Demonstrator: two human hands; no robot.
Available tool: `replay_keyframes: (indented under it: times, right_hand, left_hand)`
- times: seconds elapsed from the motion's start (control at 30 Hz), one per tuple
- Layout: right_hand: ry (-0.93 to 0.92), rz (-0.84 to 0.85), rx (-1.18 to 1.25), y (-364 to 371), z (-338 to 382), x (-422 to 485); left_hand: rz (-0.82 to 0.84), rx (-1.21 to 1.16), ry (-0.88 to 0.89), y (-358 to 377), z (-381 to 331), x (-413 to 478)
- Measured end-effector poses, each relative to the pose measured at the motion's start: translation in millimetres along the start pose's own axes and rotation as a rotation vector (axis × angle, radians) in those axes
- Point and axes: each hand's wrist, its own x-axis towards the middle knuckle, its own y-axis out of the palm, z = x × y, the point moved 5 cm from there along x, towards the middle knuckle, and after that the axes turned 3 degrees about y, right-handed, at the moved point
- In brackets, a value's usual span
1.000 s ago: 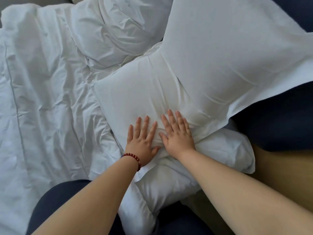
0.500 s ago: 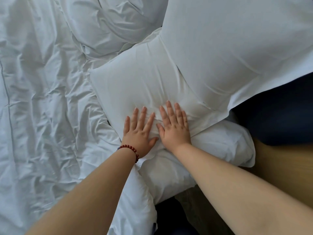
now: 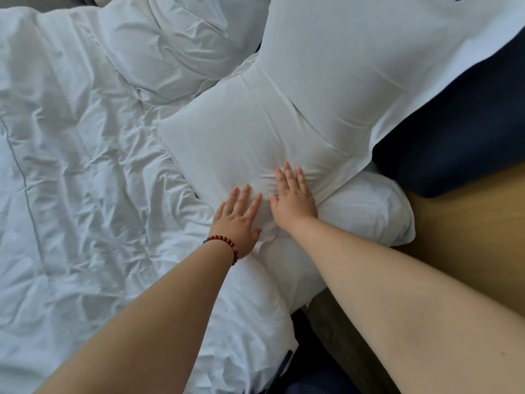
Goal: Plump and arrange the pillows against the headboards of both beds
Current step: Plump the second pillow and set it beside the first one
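Pressed left hand (image 3: 237, 220) and right hand (image 3: 292, 200) flat, side by side, on middle pillow (image 3: 241, 132) at frame centre; fingers straight, spread, gripping nothing. Lay wedged under upper pillow (image 3: 355, 52) upper right, over lower pillow (image 3: 369, 214) lower right. Looked soft, light, dented under palms; probably best grabbed at side edges or corners for plumping

Right hand (image 3: 294, 201) — farther up pillow (image 3: 241, 137)

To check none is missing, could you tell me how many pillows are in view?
4: middle pillow under left hand and right hand; lower pillow beneath it; large pillow upper right; crumpled pillow top left. More may be hidden.
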Motion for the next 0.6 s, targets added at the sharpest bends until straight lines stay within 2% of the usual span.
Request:
replay_keyframes:
  times: [0.2, 0.37, 0.47, 0.6]
  right_hand:
    - [0.074, 0.076, 0.114, 2, 1, -28]
    - [0.143, 0.211, 0.232, 23, -23, -113]
    - [0.237, 0.222, 0.283, 34, -39, -167]
    - [0.386, 0.218, 0.461, 46, -53, -234]
  left_hand:
    - [0.015, -0.103, 0.068, -7, 3, -19]
    - [0.031, -0.333, 0.090, 3, -4, -65]
    - [0.056, -0.341, 0.113, 20, -4, -97]
    - [0.108, -0.514, 0.100, 42, -14, -140]
